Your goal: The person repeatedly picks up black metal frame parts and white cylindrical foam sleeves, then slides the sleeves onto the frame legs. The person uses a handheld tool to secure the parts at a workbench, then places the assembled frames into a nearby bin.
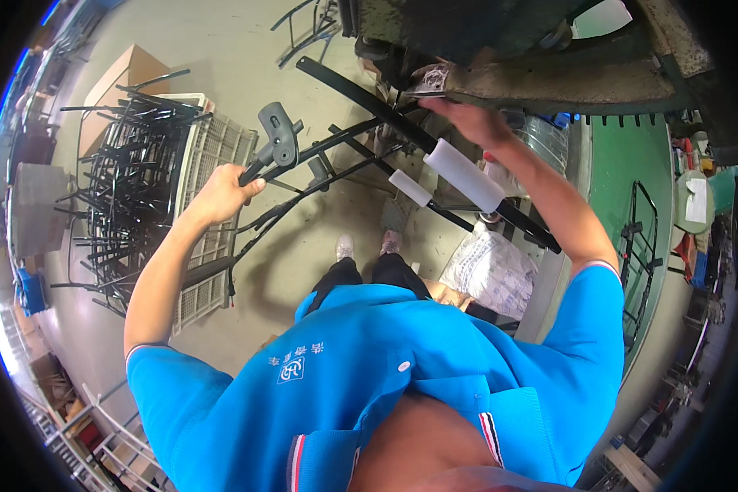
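Observation:
My left hand (221, 194) is closed around a black tube of a tubular metal frame (344, 87), just below a grey plastic joint (277, 131). The frame's crossing bars stretch in front of my legs, toward the right. Two white foam sleeves, a longer one (465, 175) and a shorter one (410, 188), wrap its bars on the right. Beyond the longer sleeve, my right hand (467, 121) reaches up to the edge of a dark, worn machine (549, 86). Blur smears that hand, and its fingers cannot be made out clearly.
At the left, a white wire crate (211, 164) stands beside a heap of black tubular frames (131, 180) and a cardboard box (111, 90). A white woven sack (494, 266) lies right of my feet. Another black frame (641, 238) rests on the green surface (615, 180) at the right.

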Demonstrator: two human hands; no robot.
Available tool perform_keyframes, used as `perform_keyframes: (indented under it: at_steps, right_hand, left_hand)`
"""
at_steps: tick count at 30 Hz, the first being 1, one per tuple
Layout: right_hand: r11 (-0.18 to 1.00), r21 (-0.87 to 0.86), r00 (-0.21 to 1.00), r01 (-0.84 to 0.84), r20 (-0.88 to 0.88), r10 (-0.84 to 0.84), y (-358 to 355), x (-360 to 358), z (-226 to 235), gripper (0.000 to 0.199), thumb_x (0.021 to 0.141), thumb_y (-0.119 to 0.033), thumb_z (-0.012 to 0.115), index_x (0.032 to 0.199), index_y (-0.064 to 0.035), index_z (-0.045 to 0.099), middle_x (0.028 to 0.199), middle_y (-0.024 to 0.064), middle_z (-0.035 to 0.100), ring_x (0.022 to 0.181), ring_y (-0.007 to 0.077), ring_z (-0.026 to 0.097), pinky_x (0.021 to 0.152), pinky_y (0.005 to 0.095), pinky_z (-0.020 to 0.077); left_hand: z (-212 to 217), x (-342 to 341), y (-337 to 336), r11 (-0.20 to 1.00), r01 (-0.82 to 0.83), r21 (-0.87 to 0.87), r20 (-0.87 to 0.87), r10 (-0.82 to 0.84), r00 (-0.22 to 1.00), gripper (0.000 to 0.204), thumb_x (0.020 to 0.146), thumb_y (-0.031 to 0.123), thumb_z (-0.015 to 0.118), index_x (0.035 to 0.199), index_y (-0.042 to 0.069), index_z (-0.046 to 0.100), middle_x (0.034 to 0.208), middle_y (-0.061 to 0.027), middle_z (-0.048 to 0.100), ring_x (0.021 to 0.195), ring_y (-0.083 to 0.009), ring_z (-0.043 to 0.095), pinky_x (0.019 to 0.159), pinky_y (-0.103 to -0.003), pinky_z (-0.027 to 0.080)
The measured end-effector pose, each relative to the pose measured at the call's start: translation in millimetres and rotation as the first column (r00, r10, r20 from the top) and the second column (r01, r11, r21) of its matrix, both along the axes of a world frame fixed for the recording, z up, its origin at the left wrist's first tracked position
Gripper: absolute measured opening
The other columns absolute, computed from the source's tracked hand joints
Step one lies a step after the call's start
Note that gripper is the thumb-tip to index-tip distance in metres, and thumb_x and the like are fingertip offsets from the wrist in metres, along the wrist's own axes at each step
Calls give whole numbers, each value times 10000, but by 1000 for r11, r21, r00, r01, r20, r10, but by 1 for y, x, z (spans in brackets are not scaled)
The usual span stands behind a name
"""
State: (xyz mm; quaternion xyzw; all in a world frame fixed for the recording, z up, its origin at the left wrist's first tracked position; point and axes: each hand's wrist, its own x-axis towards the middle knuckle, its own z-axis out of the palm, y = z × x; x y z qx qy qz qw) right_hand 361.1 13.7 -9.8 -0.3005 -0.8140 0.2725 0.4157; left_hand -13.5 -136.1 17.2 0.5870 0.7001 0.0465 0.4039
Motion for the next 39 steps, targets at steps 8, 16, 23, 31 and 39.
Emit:
perform_keyframes:
  at_steps: [8, 16, 23, 31, 39]
  right_hand:
    - [969, -200, 989, 143, -13, -149, -18, -48, -11, 322, 700, -206, 778, 893, -3, 620, 783, 105, 625, 709, 218, 605, 638, 313, 481]
    - [962, 38, 892, 269, 367, -264, -49, -50, 4, 531, 699, -261, 769, 1113, -13, 548, 802, 149, 651, 735, 273, 644, 648, 352, 504]
    - [923, 65, 700, 380, 632, -332, -74, -49, 16, 510, 729, -189, 691, 1186, -44, 518, 826, 194, 645, 745, 364, 627, 691, 424, 507]
    - [946, -128, 811, 299, 557, -181, -53, -37, 16, 505, 772, -195, 666, 1223, -26, 515, 1046, 194, 624, 959, 303, 617, 834, 341, 478]
    - [950, -293, 910, 105, 414, 27, -18, -25, 12, 467, 734, -191, 656, 1156, -24, 546, 1039, 196, 620, 983, 298, 599, 851, 352, 453]
  left_hand:
    - [0, -2, 8, 998, 63, -4, -5, -63, 998, 410, 840, 301, 629, 644, -44, 529, 543, -99, 539, 517, -160, 522, 548, -361, 434]
    - [-8, -9, 19, 993, 115, 11, -61, -114, 992, 402, 875, 282, 590, 609, -4, 495, 510, -58, 519, 482, -142, 499, 504, -332, 404]
    - [-5, -10, 27, 991, 113, -72, -85, -119, 989, 418, 844, 324, 620, 715, -68, 557, 631, -217, 565, 662, -340, 597, 663, -422, 448]
    - [0, -10, 28, 986, 162, -34, -70, -164, 984, 397, 886, 277, 576, 608, 12, 472, 503, -28, 486, 461, -129, 455, 476, -326, 371]
    - [9, -7, 27, 989, 97, -111, -55, -104, 993, 396, 859, 318, 611, 680, -29, 544, 569, -94, 554, 529, -180, 532, 554, -353, 437]
